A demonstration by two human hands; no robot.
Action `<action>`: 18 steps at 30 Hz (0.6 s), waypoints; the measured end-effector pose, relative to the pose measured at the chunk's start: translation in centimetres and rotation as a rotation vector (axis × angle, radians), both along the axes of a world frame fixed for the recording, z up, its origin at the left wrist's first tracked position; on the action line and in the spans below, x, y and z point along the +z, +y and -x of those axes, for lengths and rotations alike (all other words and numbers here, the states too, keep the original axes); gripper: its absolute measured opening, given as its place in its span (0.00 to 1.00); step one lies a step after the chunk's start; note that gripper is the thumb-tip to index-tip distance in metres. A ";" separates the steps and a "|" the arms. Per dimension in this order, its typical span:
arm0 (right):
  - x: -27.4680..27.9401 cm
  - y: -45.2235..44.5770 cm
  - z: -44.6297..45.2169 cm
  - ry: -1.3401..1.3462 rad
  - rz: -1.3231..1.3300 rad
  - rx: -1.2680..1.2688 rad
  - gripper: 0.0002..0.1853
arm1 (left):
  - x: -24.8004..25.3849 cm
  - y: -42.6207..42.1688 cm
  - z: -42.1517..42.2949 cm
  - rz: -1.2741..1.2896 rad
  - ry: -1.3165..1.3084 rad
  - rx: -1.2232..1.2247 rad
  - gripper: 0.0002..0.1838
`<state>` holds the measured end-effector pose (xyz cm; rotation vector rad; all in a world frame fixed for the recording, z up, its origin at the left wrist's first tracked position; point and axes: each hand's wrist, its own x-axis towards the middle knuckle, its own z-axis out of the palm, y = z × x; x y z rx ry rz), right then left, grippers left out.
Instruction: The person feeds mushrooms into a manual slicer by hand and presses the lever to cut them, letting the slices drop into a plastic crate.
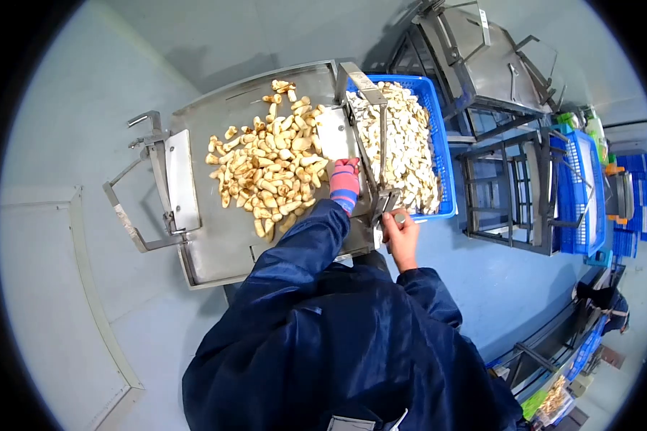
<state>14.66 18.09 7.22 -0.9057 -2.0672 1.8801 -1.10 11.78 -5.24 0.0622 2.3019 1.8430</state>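
My left hand, in a pink and blue striped glove, rests at the near end of a white board beside the slicer's blade. Its fingers are curled closed, and whatever they may hold is hidden. My right hand, bare, is wrapped around the near end of the slicer's lever handle. To the left, a heap of whole king oyster mushrooms covers the middle of the metal table. Mushroom slices fill a blue basket just right of the blade.
A second lever cutter is fixed at the table's left edge. Metal stands and another steel table are on the right, with more blue baskets. At the far right, a person is near another work table.
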 end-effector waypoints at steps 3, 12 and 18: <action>-1.2 -0.1 -0.1 -0.010 -0.017 -0.016 0.11 | -1.2 0.0 -0.2 0.363 0.425 -0.007 0.17; -8.4 0.0 -2.0 0.102 -0.359 -0.002 0.10 | 0.1 -0.5 0.7 0.121 -0.113 -0.063 0.22; -0.3 -1.1 0.5 0.045 -0.305 -0.028 0.12 | -1.3 -0.6 0.2 0.192 0.033 -0.085 0.22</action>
